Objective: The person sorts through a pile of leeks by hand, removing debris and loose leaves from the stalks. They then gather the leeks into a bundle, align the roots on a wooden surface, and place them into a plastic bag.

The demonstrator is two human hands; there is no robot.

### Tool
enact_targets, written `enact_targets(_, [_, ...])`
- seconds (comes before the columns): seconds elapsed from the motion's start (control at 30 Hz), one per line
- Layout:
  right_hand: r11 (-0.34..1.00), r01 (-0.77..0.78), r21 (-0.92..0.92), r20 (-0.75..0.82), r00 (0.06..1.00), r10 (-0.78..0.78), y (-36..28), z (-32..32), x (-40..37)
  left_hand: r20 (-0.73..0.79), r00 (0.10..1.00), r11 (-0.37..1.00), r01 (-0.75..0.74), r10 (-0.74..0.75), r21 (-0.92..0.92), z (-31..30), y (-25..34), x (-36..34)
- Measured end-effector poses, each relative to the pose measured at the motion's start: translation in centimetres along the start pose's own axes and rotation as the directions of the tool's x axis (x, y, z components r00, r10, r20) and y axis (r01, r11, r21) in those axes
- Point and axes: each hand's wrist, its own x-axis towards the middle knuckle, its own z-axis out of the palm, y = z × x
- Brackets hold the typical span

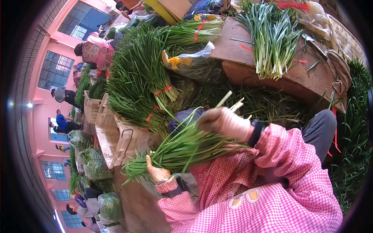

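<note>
A loose bundle of long green leafy stalks [182,151] lies across my lap, its leaf tips to the left. My left hand [158,173] holds it near the tips, thumb on the near side and the other fingers hidden beneath the leaves. Farther right, my right hand [225,122], gloved and blurred by motion, is closed around stalks whose pale ends stick out past it. Beyond it, a brown board [237,46] bears a spread pile of stalks with white ends [272,46]. Bunches tied with red bands [155,85] are stacked at upper left.
Beige plastic crates [107,134] stand at the left. Loose leaves [256,106] cover the floor beneath the board. A brown cloth [339,72] hangs at its right end, with more greens [357,136] beside it. Several people are farther off, one in pink [95,48].
</note>
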Motion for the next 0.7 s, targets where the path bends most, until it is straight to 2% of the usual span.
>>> enact_targets(0.03, [0.978,-0.112,0.176,-0.038,0.992,0.12,-0.4,-1.0,-0.1,-0.006,1.0,1.0,0.003,-0.003,-0.008,-0.3,-0.1,0.3])
enact_targets(0.07, [0.99,-0.078,0.119,-0.089,0.992,0.089,-0.3,-2.1,-0.3,0.033,0.999,1.0,0.015,-0.015,-0.018,-1.7,-0.4,1.7])
enact_targets(0.1, [0.925,-0.28,0.256,-0.112,0.942,0.316,-3.3,-3.4,-0.7,0.048,0.998,0.999,0.051,-0.051,-0.006,-1.9,-0.4,1.7])
enact_targets(0.13, [0.859,-0.212,0.467,-0.217,0.914,0.343,-3.7,-4.6,-0.8,0.067,0.994,0.996,0.09,-0.091,0.009,-1.9,-0.5,1.7])
enact_targets(0.17, [0.818,-0.119,0.564,-0.285,0.901,0.327,-4.2,-6.4,-1.3,0.083,0.988,0.991,0.129,-0.13,0.021,-2.1,-0.7,1.7])
enact_targets(0.2, [0.716,0.036,0.697,-0.33,0.903,0.276,-4.1,-8.4,-1.4,0.093,0.986,0.99,0.138,-0.135,-0.018,-3.2,-1.6,2.9])
enact_targets(0.23, [0.704,0.133,0.698,-0.42,0.872,0.251,-4.6,-10.1,-2.4,0.088,0.981,0.985,0.175,-0.175,0.001,-4.3,-2.4,4.0])
enact_targets(0.3, [0.725,0.148,0.673,-0.427,0.878,0.218,-5.5,-13.3,-5.1,0.067,0.967,0.969,0.244,-0.246,0.042,-5.7,-3.3,5.0])
enact_targets(0.33, [0.772,0.09,0.629,-0.405,0.885,0.228,-5.3,-14.4,-6.6,-0.037,0.966,0.964,0.256,-0.254,0.076,-4.0,-3.1,3.3])
enact_targets(0.37, [0.815,0.03,0.579,-0.383,0.893,0.238,-5.1,-15.2,-7.7,-0.04,0.965,0.964,0.261,-0.259,0.055,-3.9,-3.3,3.3])
enact_targets(0.4, [0.882,-0.25,0.4,-0.329,0.859,0.393,-5.8,-15.2,-8.6,-0.043,0.964,0.964,0.265,-0.264,0.035,-3.8,-3.6,3.3])
enact_targets(0.43, [0.842,-0.506,0.188,-0.318,0.78,0.54,-6.3,-15.3,-9.7,-0.044,0.962,0.962,0.271,-0.27,0.022,-3.8,-3.8,3.2])
enact_targets(0.47, [0.83,-0.558,-0.019,-0.284,0.799,0.53,-2.6,-16.9,-11.3,-0.006,0.962,0.961,0.274,-0.274,0.034,-3.8,-3.9,3.1])
enact_targets(0.5, [0.62,-0.47,-0.629,-0.252,0.877,0.409,1.6,-19.4,-13.1,0.051,0.957,0.958,0.284,-0.286,0.04,-4.1,-3.9,3.2])
enact_targets(0.53, [0.279,-0.477,-0.833,-0.266,0.789,0.554,0.5,-18.4,-12.5,0.11,0.949,0.955,0.293,-0.296,0.046,-4.6,-3.9,3.4])
enact_targets(0.57, [-0.09,-0.37,-0.925,-0.333,0.672,0.661,-0.6,-17.0,-11.6,0.17,0.937,0.953,0.299,-0.304,0.053,-4.8,-3.9,3.7])
enact_targets(0.6, [0.211,-0.329,-0.92,-0.204,0.864,0.461,0.4,-16.2,-11.8,0.157,0.936,0.949,0.313,-0.315,0.04,-4.6,-3.8,3.6])
enact_targets(0.63, [0.478,-0.198,-0.856,-0.12,0.975,0.188,1.5,-15.2,-12.1,0.155,0.939,0.952,0.304,-0.306,0.038,-4.6,-3.8,3.5])
enact_targets(0.67, [0.788,-0.291,-0.542,-0.139,0.956,0.257,0.7,-13.2,-10.8,0.153,0.943,0.955,0.293,-0.296,0.038,-4.5,-3.7,3.4])
enact_targets(0.7, [0.935,-0.334,-0.121,-0.125,0.939,0.32,-0.4,-10.9,-8.9,0.156,0.947,0.959,0.281,-0.283,0.035,-4.3,-3.6,3.4])
